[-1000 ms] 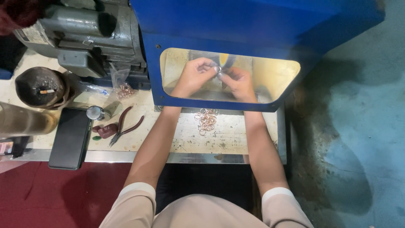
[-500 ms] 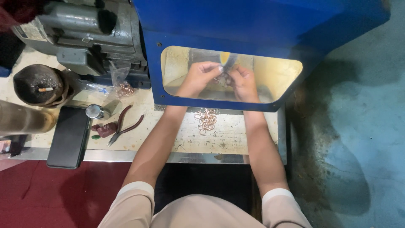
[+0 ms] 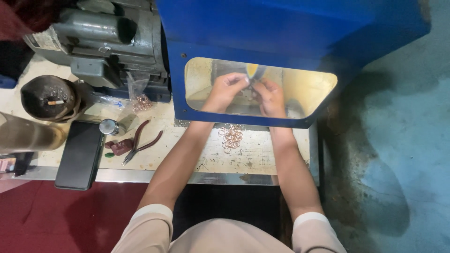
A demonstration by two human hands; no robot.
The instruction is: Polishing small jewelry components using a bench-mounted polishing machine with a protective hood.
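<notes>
Both hands work inside the lit window of the blue hood (image 3: 300,28), the left hand (image 3: 224,91) and right hand (image 3: 269,96) with fingers pinched narrow around a small piece, too small to identify, held up close to the yellow wheel (image 3: 253,70), likely so the hood catches dust. On the desk (image 3: 262,154) just below lies one loose heap of copper rings (image 3: 232,137), too tangled to count. Further left are one pair of pliers (image 3: 140,143) and one dark phone (image 3: 80,155).
</notes>
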